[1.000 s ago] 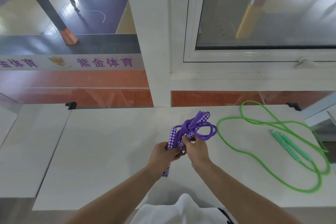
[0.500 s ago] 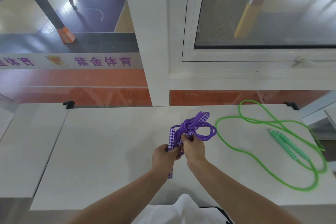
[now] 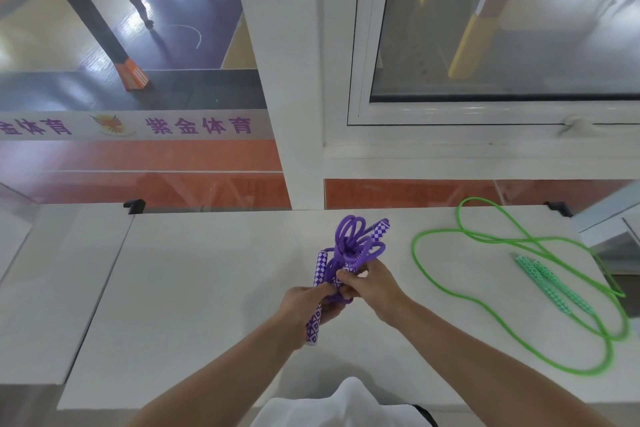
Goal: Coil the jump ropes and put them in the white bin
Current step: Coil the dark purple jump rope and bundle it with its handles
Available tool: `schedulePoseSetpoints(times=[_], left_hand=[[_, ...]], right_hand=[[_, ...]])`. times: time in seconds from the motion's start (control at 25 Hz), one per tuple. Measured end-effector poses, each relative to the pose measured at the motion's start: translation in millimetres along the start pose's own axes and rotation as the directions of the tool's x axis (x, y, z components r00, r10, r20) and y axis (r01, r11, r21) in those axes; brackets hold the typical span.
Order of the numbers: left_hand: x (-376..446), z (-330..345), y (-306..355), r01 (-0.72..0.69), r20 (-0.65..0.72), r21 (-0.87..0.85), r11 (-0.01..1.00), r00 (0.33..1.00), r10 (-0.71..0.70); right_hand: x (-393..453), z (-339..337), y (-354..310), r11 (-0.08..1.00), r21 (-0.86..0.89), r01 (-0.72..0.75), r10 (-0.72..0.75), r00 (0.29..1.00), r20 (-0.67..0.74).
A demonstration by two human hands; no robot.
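Note:
A purple jump rope [image 3: 351,243] with purple-and-white checked handles is bundled into loops above the middle of the white table [image 3: 194,288]. My left hand [image 3: 304,308] grips one handle, whose end sticks out below my fist. My right hand [image 3: 372,282] pinches the purple cord where it wraps the handles. A green jump rope [image 3: 450,281] lies uncoiled on the table's right side, its two green handles [image 3: 543,282] side by side. No white bin is in view.
A window wall with a white pillar [image 3: 277,80] stands right behind the table's far edge. A second white table [image 3: 41,270] adjoins on the left. Black clamps [image 3: 134,206] sit at the far edge. A grey object [image 3: 620,250] shows at the far right.
The purple loops have swung from pointing right to standing upright between the handles. Both hands have shifted slightly while keeping hold of the bundle. The green rope has not moved.

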State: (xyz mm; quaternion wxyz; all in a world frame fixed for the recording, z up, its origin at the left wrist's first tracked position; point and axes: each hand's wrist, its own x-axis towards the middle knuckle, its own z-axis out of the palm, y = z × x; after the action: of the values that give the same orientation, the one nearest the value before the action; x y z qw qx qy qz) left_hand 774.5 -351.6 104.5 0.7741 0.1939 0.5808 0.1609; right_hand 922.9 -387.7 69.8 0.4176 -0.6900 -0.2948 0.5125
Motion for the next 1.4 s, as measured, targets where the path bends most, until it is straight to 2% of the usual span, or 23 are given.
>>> schedulePoseSetpoints(times=[0.2,0.36,0.44,0.56,0.6,0.68,0.76,0.84,0.88,0.96,1.08,1.12,1.24,1.36,1.4], left_hand=[[7.9,-8.3,3.2,0.067,-0.055,0.131,0.989,0.997,-0.06],[14.9,-8.0,-2.2,0.075,-0.085,0.21,0.975,0.995,-0.058],[17.0,-6.5,-3.0,0.071,-0.057,0.219,0.973,0.997,-0.06],[18.1,-11.2,8.2,0.123,0.002,0.242,0.962,0.992,-0.127],[18.1,-13.9,12.4,0.141,0.019,0.284,0.948,0.988,-0.153],[20.3,-20.8,16.6,0.144,0.02,0.431,0.891,0.985,-0.169],[21.9,-24.1,16.9,0.085,-0.005,0.604,0.792,0.995,-0.103],[25.1,-23.4,15.2,0.001,0.011,0.69,0.724,1.0,-0.012],[27.1,-22.2,14.3,-0.044,0.035,0.699,0.714,0.999,0.028],[33.7,-22.8,11.3,-0.133,0.071,0.705,0.697,0.991,0.117],[40.7,-27.1,7.2,-0.237,0.099,0.788,0.569,0.96,0.263],[43.4,-30.3,4.6,-0.252,0.11,0.809,0.531,0.953,0.284],[47.3,-40.5,0.1,-0.285,0.133,0.819,0.497,0.939,0.318],[32.5,-44.9,8.3,-0.352,0.183,0.814,0.462,0.91,0.372],[29.8,-46.8,11.6,-0.381,0.216,0.811,0.444,0.9,0.379]], right_hand=[[-5.2,-1.7,-1.3,0.971,-0.23,0.063,-0.054,0.998,0.044],[-1.2,4.2,-3.7,0.912,-0.383,0.144,-0.094,0.985,0.147],[3.5,6.5,-0.8,0.947,-0.299,0.116,-0.069,0.984,0.164],[5.8,1.5,-4.3,0.997,0.003,-0.079,0.078,0.991,0.113],[7.1,-0.9,-3.3,0.994,0.044,-0.095,0.091,0.991,0.099],[6.7,-3.0,-1.9,0.997,-0.005,-0.072,0.072,0.993,0.092],[5.6,1.1,4.4,0.991,-0.132,-0.015,0.032,0.992,0.121],[3.9,9.2,12.5,0.958,-0.282,0.045,0.002,0.987,0.164],[2.1,12.1,12.9,0.954,-0.294,0.054,-0.005,0.986,0.167],[3.7,16.3,11.5,0.981,-0.191,0.026,0.001,0.99,0.142],[10.0,18.5,6.3,0.995,0.031,-0.09,0.086,0.991,0.107],[11.8,18.8,4.0,0.992,0.048,-0.114,0.11,0.99,0.085],[14.1,26.5,-1.6,0.989,-0.048,-0.142,0.144,0.988,0.049],[12.0,41.7,-2.6,0.952,-0.226,-0.204,0.237,0.963,0.128],[11.5,45.1,-3.0,0.948,-0.231,-0.219,0.261,0.951,0.168]])
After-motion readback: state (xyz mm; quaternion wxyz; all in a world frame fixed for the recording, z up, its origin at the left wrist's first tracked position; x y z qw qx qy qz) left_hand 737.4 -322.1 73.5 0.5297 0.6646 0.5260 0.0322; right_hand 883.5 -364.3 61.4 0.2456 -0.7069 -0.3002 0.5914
